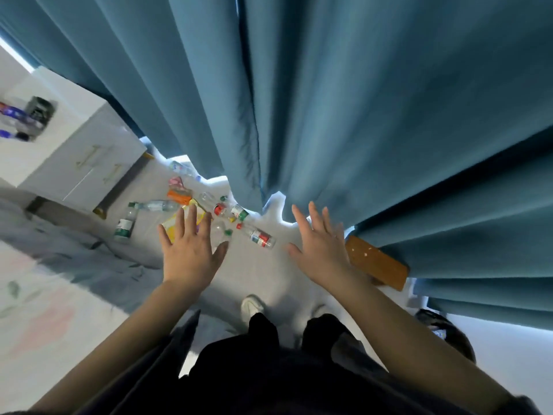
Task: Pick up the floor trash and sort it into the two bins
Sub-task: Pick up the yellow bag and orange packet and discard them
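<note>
No legible text anywhere; bottle labels [261, 236] (red, green, white patches) too blurred to read.

Person standing, holding both arms out over floor. Left hand [188, 250] spreading fingers, palm down, gripping nothing; yellow carton [175, 227] peeking out beyond its fingertips. Right hand [321, 250] spreading likewise, gripping nothing. Red-labelled bottle [260, 237] lying between hands. Green-labelled bottle [124, 226] lying left of left hand. Orange packet [178, 196] lying further beyond left hand. Teal curtain [359, 100] hanging beyond right hand, wooden board [377, 262] sitting just right of it.
</note>
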A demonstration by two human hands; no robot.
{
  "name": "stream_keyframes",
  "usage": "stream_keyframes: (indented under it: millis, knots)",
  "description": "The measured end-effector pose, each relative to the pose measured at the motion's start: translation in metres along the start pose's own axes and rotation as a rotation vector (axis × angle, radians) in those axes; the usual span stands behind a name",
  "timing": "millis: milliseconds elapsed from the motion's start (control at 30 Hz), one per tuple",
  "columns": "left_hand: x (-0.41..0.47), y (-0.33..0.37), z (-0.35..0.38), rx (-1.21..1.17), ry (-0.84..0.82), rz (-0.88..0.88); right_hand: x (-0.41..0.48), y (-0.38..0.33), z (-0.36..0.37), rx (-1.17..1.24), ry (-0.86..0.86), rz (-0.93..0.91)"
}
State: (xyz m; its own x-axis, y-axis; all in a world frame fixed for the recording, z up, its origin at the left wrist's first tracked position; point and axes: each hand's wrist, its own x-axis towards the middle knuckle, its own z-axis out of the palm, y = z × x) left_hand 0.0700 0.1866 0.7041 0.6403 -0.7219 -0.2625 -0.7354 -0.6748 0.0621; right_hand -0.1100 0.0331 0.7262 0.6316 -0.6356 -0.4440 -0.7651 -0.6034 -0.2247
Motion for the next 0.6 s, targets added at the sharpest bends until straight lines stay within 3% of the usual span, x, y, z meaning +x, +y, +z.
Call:
stream_keyframes:
  millis: [400,600]
  knots:
    - [0.058,-0.085,0.027,-0.092,-0.200,-0.263,0.123,-0.077,0.005,-0.040,-0.126,-0.175]
    - [0.125,-0.133,0.028,-0.106,-0.279,-0.415,0.220,-0.144,0.011,-0.082,-0.310,-0.339]
